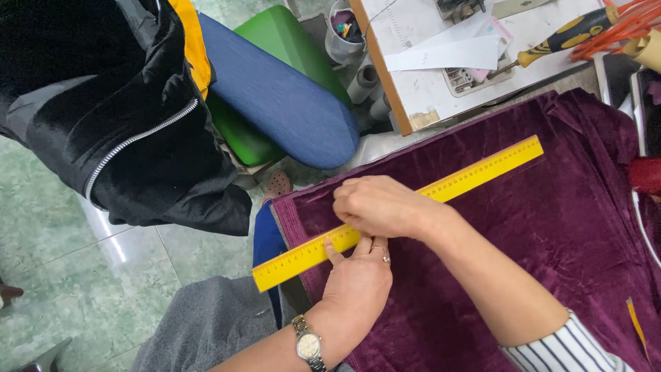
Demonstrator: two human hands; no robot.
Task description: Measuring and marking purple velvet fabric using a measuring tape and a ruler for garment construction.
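A long yellow ruler (475,172) lies slantwise across dark purple velvet cloth (551,227) spread on a table. My left hand (358,282), with a ring and a wristwatch, presses its fingers down on the ruler's lower part near the cloth's left edge. My right hand (382,205) crosses over it and rests on the ruler with fingers curled at the ruler's upper edge. Whatever those curled fingers hold is hidden. A striped sleeve covers my right forearm.
Another person in a black zipped jacket (131,117) and blue trousers (282,96) sits on a green stool (289,41) at the upper left. Behind the cloth stands a white table (413,103) with papers, a yellow-and-black screwdriver (564,34) and orange cables (626,21). Green tiled floor (62,255) lies on the left.
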